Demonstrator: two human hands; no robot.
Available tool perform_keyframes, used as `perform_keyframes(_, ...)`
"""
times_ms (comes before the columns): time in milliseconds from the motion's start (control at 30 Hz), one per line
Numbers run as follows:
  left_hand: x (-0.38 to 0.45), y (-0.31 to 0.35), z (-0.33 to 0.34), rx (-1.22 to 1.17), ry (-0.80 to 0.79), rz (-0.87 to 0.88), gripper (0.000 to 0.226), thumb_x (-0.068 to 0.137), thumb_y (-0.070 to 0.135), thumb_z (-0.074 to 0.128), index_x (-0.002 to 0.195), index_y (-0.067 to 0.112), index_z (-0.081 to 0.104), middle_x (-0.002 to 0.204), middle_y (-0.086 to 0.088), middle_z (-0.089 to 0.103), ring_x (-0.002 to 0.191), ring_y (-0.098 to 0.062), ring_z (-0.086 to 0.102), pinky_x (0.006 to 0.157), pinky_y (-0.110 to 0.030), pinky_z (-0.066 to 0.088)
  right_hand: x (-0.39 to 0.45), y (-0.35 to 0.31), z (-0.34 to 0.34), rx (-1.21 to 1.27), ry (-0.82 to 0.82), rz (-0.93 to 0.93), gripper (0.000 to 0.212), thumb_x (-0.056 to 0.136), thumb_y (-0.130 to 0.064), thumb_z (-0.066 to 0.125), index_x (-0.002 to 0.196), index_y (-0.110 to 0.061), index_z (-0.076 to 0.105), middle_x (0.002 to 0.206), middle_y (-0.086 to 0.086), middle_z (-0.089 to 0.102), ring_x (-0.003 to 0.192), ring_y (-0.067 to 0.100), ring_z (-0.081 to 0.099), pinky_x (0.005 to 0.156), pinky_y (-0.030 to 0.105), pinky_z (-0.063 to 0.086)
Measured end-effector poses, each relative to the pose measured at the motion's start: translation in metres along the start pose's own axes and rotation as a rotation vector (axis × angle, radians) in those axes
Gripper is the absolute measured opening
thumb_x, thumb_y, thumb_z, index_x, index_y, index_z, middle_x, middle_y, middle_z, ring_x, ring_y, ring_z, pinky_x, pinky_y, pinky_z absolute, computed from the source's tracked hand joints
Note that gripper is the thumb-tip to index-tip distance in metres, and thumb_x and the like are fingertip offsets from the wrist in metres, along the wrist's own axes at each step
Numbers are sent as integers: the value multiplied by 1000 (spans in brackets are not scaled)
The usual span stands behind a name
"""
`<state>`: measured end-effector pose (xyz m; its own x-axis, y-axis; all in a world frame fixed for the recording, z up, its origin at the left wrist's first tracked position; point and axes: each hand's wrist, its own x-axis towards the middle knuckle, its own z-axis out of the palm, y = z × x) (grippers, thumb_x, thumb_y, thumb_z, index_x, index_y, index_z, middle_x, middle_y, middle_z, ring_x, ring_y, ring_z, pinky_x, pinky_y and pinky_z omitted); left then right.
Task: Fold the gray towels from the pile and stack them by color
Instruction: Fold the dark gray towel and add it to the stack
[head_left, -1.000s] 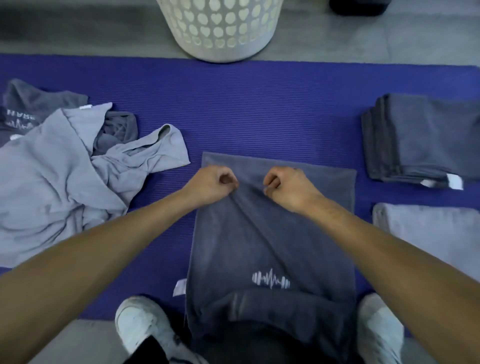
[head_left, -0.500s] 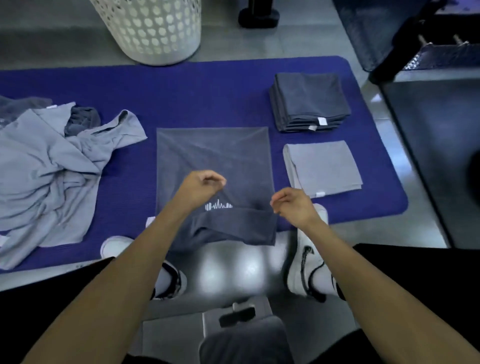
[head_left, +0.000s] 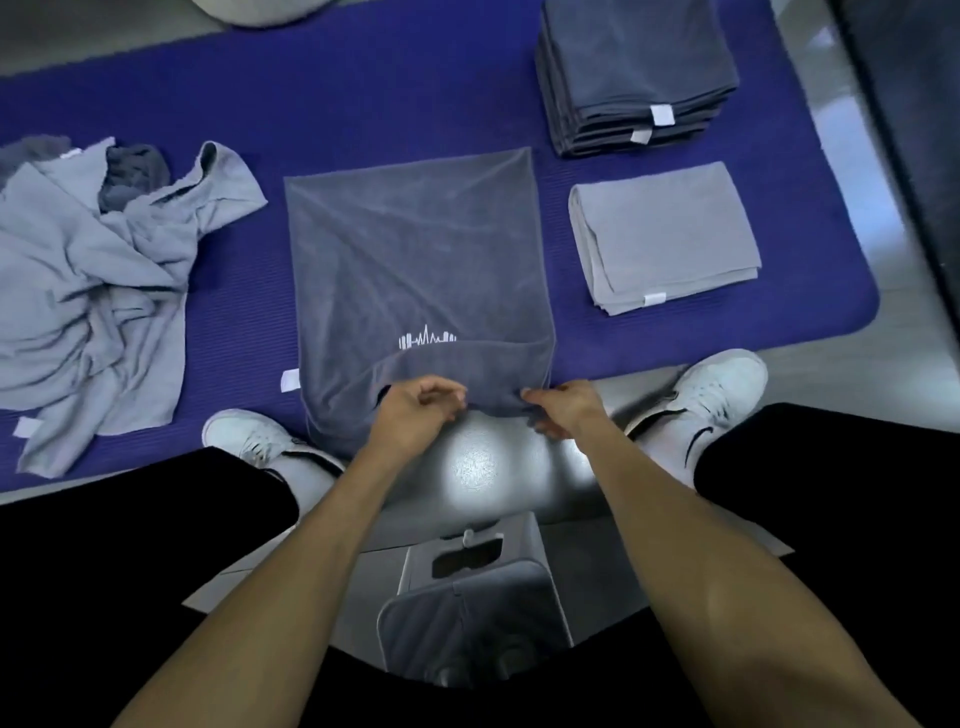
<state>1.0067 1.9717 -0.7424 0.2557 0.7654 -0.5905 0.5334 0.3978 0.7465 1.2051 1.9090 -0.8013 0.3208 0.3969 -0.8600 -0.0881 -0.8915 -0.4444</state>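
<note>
Your left hand and right hand are both pinching the near edge of the dark gray towel, which is lying spread on the blue mat between your feet. The unfolded pile is lying to its left, while the dark folded stack and the light folded towel are sitting to its right.

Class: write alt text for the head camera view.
Both hands, left hand and right hand, pinch the near edge of a dark gray towel on a blue mat. Folded stacks lie right, an unfolded pile left.
</note>
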Motion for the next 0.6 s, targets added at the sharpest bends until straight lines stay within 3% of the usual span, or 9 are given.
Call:
perform_keyframes(133, 3, -3, 3, 167, -14, 53, 20, 89, 12, 71, 79, 30, 71, 73, 10, 70, 65, -3, 59, 74, -19, 48, -7, -5, -10, 154, -121, 0, 10, 83, -13, 78, 86, -8, 69, 84, 9, 74, 65, 16, 70, 60, 24, 58)
perform_keyframes(267, 10, 13, 19, 404, -47, 301, 12, 87, 14, 72, 97, 19, 75, 93, 7, 71, 79, 3, 59, 79, -5, 40, -22, -6, -31, 368, -277, -31, 11, 84, -6, 76, 86, -11, 66, 87, 4, 75, 74, 17, 73, 65, 24, 57)
perform_keyframes(333, 15, 22, 32, 449, -128, 436, 20, 85, 14, 74, 105, 16, 75, 103, 3, 71, 93, -3, 61, 89, -8, 39, -27, -8, -40, 403, -328, -54, 12, 84, -5, 75, 89, -11, 67, 88, 4, 76, 78, 18, 73, 70, 25, 57)
perform_keyframes(400, 18, 26, 45, 443, -197, 446, 25, 83, 14, 76, 109, 15, 75, 104, 2, 72, 97, -7, 63, 93, -16, 43, -30, -8, -46, 418, -356, -75, 16, 84, -4, 75, 97, -7, 68, 90, 6, 76, 79, 18, 73, 69, 24, 57)
perform_keyframes(500, 19, 24, 55, 397, -171, 394, 24, 83, 8, 74, 108, 12, 76, 91, -1, 75, 79, -4, 66, 82, -17, 50, -32, -5, -50, 454, -355, -80, 24, 85, 3, 70, 109, 1, 67, 92, 10, 75, 76, 17, 73, 66, 23, 57)
perform_keyframes(600, 19, 19, 57, 363, -123, 390, 18, 85, 5, 70, 102, 8, 77, 88, -3, 75, 74, 2, 63, 74, -9, 47, -31, -3, -50, 481, -337, -64, 30, 85, 7, 68, 115, 3, 63, 93, 13, 73, 76, 19, 73, 66, 24, 59)
